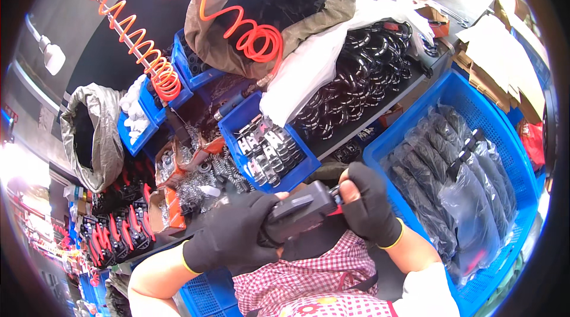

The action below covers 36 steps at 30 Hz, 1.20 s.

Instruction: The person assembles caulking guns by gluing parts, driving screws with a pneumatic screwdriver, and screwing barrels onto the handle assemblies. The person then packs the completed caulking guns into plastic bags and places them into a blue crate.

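Note:
Both my hands wear black gloves with bare fingertips and meet in front of my checked apron. A dark, boxy black plastic device [300, 210] lies tilted between them, its right end higher. My left hand [237, 231] is closed around its left part, thumb on top. At the device's right end, my right hand [371, 207] is closed, thumb and fingers pinching the narrow end piece there. The fingers hide that piece's shape. Just beyond the device, a blue bin [312, 165] holds shiny metal clips [267, 145].
A large blue basket [380, 157] of bagged dark parts [475, 198] stands at the right. Black curved parts [362, 79] are heaped on the bench. Springs [222, 168], red-and-black parts [119, 237] and a cloth sack [92, 139] are at left. Orange coiled hoses [258, 44] hang above.

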Each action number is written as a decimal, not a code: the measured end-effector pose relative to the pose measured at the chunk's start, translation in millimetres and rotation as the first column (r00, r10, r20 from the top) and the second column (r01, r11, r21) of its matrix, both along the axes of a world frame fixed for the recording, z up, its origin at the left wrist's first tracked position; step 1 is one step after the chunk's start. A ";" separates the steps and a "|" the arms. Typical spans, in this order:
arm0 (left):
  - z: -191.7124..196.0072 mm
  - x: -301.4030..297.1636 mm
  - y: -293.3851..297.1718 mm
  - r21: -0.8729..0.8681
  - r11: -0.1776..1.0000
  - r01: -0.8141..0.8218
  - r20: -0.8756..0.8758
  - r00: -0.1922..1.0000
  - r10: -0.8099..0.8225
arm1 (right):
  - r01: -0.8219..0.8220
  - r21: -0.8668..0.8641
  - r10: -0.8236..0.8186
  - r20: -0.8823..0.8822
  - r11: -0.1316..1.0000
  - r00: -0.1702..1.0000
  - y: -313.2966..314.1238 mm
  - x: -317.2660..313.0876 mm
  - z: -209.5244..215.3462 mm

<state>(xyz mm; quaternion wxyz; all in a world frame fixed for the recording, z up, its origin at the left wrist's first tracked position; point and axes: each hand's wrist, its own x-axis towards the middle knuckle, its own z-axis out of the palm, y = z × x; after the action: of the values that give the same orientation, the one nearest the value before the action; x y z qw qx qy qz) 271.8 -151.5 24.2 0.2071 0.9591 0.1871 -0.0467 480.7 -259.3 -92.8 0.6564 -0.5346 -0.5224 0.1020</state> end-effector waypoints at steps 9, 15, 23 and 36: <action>40.0 94.8 29.5 -0.661 0.749 0.039 0.407 0.857 0.315 | 0.027 -0.094 -0.054 -0.291 0.995 0.955 -34.0 -58.0 21.6; -75.4 77.4 156.3 0.555 0.714 -0.427 0.407 0.888 0.215 | 0.108 -0.128 -0.167 -0.743 0.986 0.648 -33.1 3.6 30.2; -74.6 86.7 180.6 0.666 0.687 -0.291 0.399 0.917 0.002 | -0.086 -0.189 -0.005 -0.435 0.978 0.900 -71.9 40.6 4.3; 100.6 129.8 105.0 -0.206 0.978 -0.016 0.417 0.903 0.103 | -0.156 0.079 0.140 0.179 0.985 0.974 -51.8 -3.2 -36.6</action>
<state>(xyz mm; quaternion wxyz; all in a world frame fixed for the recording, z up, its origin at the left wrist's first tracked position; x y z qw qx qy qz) 401.6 -46.5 124.8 0.3386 0.9146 0.1611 0.1516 477.5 -311.1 -129.5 0.6231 -0.4702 -0.6199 0.0795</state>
